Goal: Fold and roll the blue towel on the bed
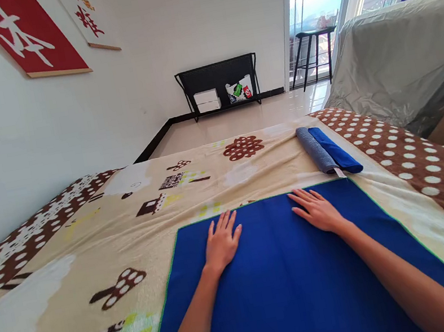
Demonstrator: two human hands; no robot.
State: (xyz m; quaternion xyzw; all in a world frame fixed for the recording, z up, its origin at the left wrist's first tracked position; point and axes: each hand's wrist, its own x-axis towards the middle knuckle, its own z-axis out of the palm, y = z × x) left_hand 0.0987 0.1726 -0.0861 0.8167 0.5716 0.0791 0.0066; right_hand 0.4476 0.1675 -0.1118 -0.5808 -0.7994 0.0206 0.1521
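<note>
Head view: the blue towel (292,273) lies spread flat on the patterned blanket (88,235), directly under both hands, its long axis running near to far and its green-trimmed far edge just beyond the fingertips. The left hand (222,243) and the right hand (318,211) both rest palm-down on the towel's far portion, fingers extended and slightly spread, grasping nothing; the right hand is nearer the far right corner. Beyond that corner lie a rolled grey towel (316,150) and a rolled blue towel (337,152) side by side, while bare blanket extends left and far.
</note>
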